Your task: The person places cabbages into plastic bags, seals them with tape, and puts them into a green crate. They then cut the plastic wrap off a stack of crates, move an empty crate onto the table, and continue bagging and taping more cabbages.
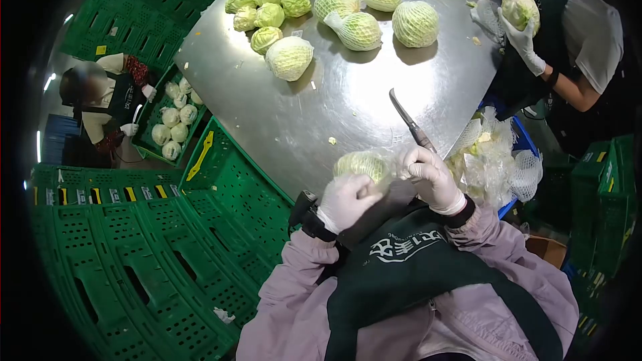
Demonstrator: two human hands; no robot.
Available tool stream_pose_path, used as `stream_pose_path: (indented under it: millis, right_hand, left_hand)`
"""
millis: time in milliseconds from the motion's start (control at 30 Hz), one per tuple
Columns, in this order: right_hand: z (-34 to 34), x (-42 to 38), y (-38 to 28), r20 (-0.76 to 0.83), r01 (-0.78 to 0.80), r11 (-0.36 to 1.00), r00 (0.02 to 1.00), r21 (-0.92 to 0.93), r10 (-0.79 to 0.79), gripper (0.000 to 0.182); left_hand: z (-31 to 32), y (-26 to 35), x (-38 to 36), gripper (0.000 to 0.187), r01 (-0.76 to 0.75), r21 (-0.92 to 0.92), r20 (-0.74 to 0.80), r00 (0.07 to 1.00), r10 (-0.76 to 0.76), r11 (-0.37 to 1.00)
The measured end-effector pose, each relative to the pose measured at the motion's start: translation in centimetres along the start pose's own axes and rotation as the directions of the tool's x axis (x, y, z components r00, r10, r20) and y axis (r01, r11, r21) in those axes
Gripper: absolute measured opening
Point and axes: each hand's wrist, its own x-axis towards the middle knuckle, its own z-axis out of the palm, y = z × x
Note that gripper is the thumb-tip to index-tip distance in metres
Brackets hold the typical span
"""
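Note:
At the near edge of the steel table [267, 124] a pale green cabbage [361, 166] sits in thin clear wrap. My left hand [349, 202], in a white glove, is closed at its near side, with fingers curled on the wrap. My right hand [431, 177], also gloved, pinches the wrap to the right of the cabbage. Just beyond my right hand lies a curved knife [409, 120], its blade pointing away. Farther back stand several net-covered cabbages [415, 24] and several bare ones [269, 15].
Green crates [154, 254] fill the left side. A blue bin [518, 134] of plastic and netting stands at the right. A co-worker [575, 33] holds a cabbage at the upper right; another person [107, 100] stands by a crate of wrapped cabbages at the left.

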Motion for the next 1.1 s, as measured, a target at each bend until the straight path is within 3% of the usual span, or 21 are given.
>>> stream_pose_path:
  millis: [100, 200, 267, 333, 367, 400, 467, 500, 600, 667, 700, 733, 767, 800, 833, 867, 933, 967, 1000, 1067, 1100]
  right_hand:
    - [0.4, -0.1, -0.4, 0.026, 0.252, 0.938, 0.967, -0.238, -0.253, 0.011]
    - [1.3, 0.3, -0.5, -0.031, 0.370, 0.886, 0.919, -0.281, -0.394, 0.010]
    - [2.0, -0.2, -0.8, -0.060, 0.330, 0.930, 0.938, -0.161, -0.343, 0.009]
    - [2.3, -0.8, -1.3, 0.022, 0.178, 0.980, 0.984, -0.084, -0.177, 0.010]
    - [2.6, -0.9, -1.1, 0.081, 0.140, 0.990, 0.987, -0.028, -0.137, 0.009]
    - [3.0, -0.9, -1.3, 0.081, 0.139, 0.990, 0.987, -0.028, -0.137, 0.009]
    - [3.9, -1.0, -2.1, 0.267, -0.075, 0.994, 0.962, 0.079, 0.051, 0.007]
    - [3.9, -0.6, -2.1, 0.323, -0.100, 0.986, 0.945, 0.133, 0.052, 0.007]
    - [3.0, 0.4, -4.2, 0.412, -0.113, 0.993, 0.905, -0.019, 0.110, 0.008]
    - [1.6, 1.1, -4.1, 0.306, 0.036, 0.998, 0.952, -0.046, -0.021, 0.006]
    - [0.9, 1.3, -4.3, 0.256, 0.097, 0.987, 0.965, -0.125, -0.062, 0.006]
    - [0.3, 1.5, -4.6, 0.208, 0.152, 0.967, 0.972, -0.204, -0.109, 0.006]
    - [-0.7, 1.5, -4.8, 0.205, 0.152, 0.967, 0.973, -0.204, -0.109, 0.006]
    - [-1.8, 1.2, -4.9, 0.060, 0.056, 0.975, 0.997, -0.213, -0.045, 0.007]
    - [-2.3, 1.1, -4.7, -0.086, -0.041, 0.977, 0.996, -0.207, 0.024, 0.009]
    - [-2.0, 1.1, -4.3, -0.088, -0.043, 0.978, 0.996, -0.205, 0.026, 0.009]
    - [-1.2, 1.0, -3.7, -0.192, -0.142, 0.961, 0.977, -0.239, 0.097, 0.012]
    - [-2.0, 1.1, -1.9, -0.136, -0.057, 0.966, 0.991, -0.251, 0.023, 0.027]
    - [-1.9, 0.9, -1.2, -0.139, -0.054, 0.966, 0.990, -0.254, 0.019, 0.027]
    - [-0.6, 1.0, 0.3, -0.099, 0.080, 0.786, 0.979, -0.614, -0.178, 0.052]
    - [-0.4, 1.5, 1.6, -0.130, 0.104, 0.790, 0.965, -0.604, -0.227, 0.055]
  left_hand:
    - [1.2, 1.3, -0.9, 0.026, 0.059, -0.021, 0.065, 0.996, -0.058, 0.998]
    - [0.8, 2.8, -1.1, 0.024, 0.030, -0.061, 0.084, 0.996, -0.025, 0.998]
    - [0.4, 2.3, -0.9, 0.022, -0.009, -0.120, 0.068, 0.998, 0.018, 0.993]
    - [0.5, -0.2, 0.0, 0.018, -0.296, -0.004, -0.116, 0.949, 0.294, 0.955]
    - [0.7, -0.2, 0.6, 0.020, -0.263, -0.030, -0.186, 0.950, 0.253, 0.964]
    - [1.5, 0.3, 0.6, 0.018, 0.014, -0.197, -0.202, 0.978, -0.054, 0.980]
    - [1.5, 0.7, 2.0, 0.019, -0.076, -0.063, -0.256, 0.965, 0.057, 0.995]
    - [1.9, -0.2, 2.5, 0.019, -0.078, -0.062, -0.258, 0.964, 0.059, 0.995]
    - [3.4, -3.8, 3.1, 0.021, -0.092, 0.058, -0.142, 0.985, 0.099, 0.994]
    - [3.6, -4.6, 2.8, 0.020, 0.035, -0.187, -0.200, 0.977, -0.073, 0.982]
    - [3.4, -5.1, 2.9, 0.017, 0.068, -0.167, -0.241, 0.965, -0.108, 0.984]
    - [3.2, -5.7, 2.7, 0.014, -0.039, -0.358, -0.300, 0.951, -0.075, 0.933]
    - [2.3, -4.5, 2.5, 0.018, 0.094, -0.696, -0.159, 0.947, -0.280, 0.712]
    - [1.0, -2.5, 2.2, 0.026, 0.214, -0.907, 0.050, 0.909, -0.414, 0.362]
    - [0.5, -1.0, 2.0, 0.032, 0.242, -0.939, 0.108, 0.882, -0.459, 0.244]
    - [0.6, -1.2, 1.9, 0.032, 0.244, -0.939, 0.110, 0.881, -0.461, 0.243]
    - [0.7, -1.4, 2.0, 0.037, 0.258, -0.923, 0.331, 0.911, -0.245, -0.285]
    - [0.3, -1.3, 2.3, 0.041, 0.218, -0.912, 0.303, 0.929, -0.212, -0.347]
    - [-0.2, -1.3, 2.5, 0.041, 0.221, -0.912, 0.304, 0.930, -0.207, -0.347]
    - [-1.1, -1.3, 2.5, 0.042, 0.257, -0.889, 0.326, 0.936, -0.132, -0.380]
    - [-1.2, -1.2, 2.3, 0.040, 0.285, -0.852, 0.342, 0.938, -0.055, -0.439]
